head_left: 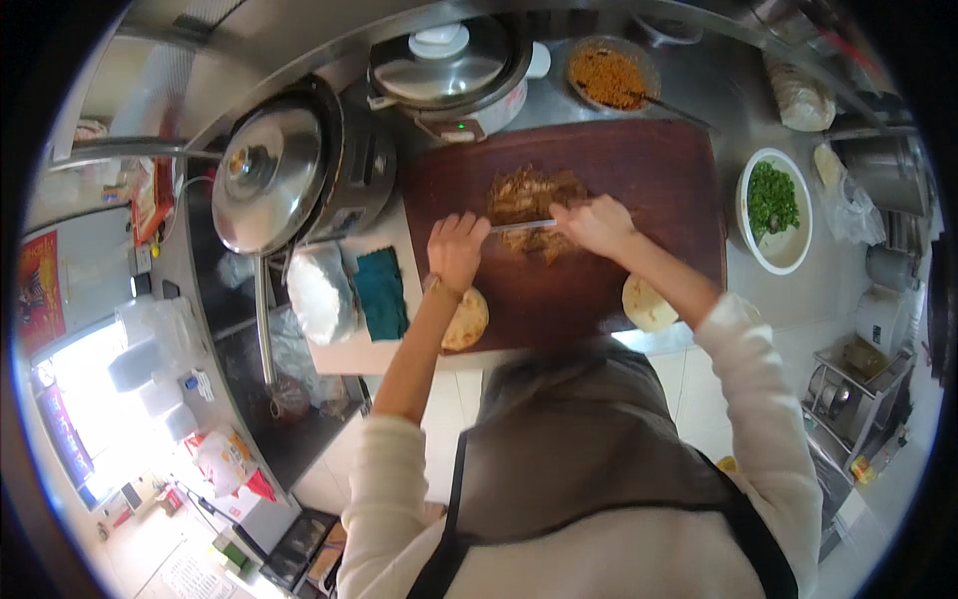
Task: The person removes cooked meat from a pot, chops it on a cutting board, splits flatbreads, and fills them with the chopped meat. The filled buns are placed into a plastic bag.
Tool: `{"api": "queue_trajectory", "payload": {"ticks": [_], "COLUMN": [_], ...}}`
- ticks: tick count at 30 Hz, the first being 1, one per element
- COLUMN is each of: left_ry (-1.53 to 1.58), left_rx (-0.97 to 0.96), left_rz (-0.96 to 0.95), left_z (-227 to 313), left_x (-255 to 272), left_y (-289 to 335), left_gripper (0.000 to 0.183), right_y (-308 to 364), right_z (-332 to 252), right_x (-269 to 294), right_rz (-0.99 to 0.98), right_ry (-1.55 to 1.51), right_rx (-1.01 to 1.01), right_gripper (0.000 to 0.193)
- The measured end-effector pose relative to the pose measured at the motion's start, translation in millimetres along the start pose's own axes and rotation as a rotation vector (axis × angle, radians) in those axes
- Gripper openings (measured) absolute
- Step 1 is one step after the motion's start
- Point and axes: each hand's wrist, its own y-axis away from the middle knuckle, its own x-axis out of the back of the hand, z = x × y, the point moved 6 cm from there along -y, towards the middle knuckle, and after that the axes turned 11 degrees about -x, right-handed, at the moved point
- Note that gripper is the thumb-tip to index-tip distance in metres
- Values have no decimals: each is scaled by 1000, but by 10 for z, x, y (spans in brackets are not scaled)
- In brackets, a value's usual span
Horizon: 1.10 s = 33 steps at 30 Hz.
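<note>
On the dark reddish-brown cutting board (659,165) lies a heap of chopped brown meat (534,195), spread in a loose pile. A knife (523,227), seen nearly edge-on as a thin pale line, crosses the near part of the heap. My right hand (596,225) is closed around its right end. At the other end my left hand (457,250) is closed, with its fingers at the blade's left tip. One round browned flatbread (466,321) lies by my left forearm, partly covered by it. Another flatbread (648,303) sits under my right forearm.
A lidded cooker (439,75) stands behind the board, beside a bowl of orange-brown crumbly food (611,75) with a spoon. To the right is a white bowl of chopped greens (773,200). A large lidded pot (269,175), a teal cloth (380,295) and a white bag (321,292) are left.
</note>
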Motion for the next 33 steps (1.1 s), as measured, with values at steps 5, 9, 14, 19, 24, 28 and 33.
{"api": "queue_trajectory", "payload": {"ticks": [5,9,14,19,24,28,33], "left_ry": [-11,27,-30,-45,-106,-38,-107], "left_rx": [-16,28,4,30,-17,-22,-19], "left_rz": [99,105,57,112,70,-59,119], "left_z": [-54,-30,-113,-195,-165,-179,-212], "left_x": [22,-42,-145,-46,-53,-180,-40], "left_y": [-88,-178,-546,-650,-645,-705,-716], "left_gripper": [7,6,10,15,14,7,11], "right_y": [6,-122,-296,-395,-354,-350,-443], "right_z": [9,85,333,378,395,425,448], "right_x": [266,284,379,386,420,374,476], "right_rz": [229,144,149,109,142,34,126], "right_ry": [83,81,64,54,32,4,5], "right_rx": [48,52,-37,-40,-59,-74,-77], "right_gripper": [27,32,37,39,39,38,41]}}
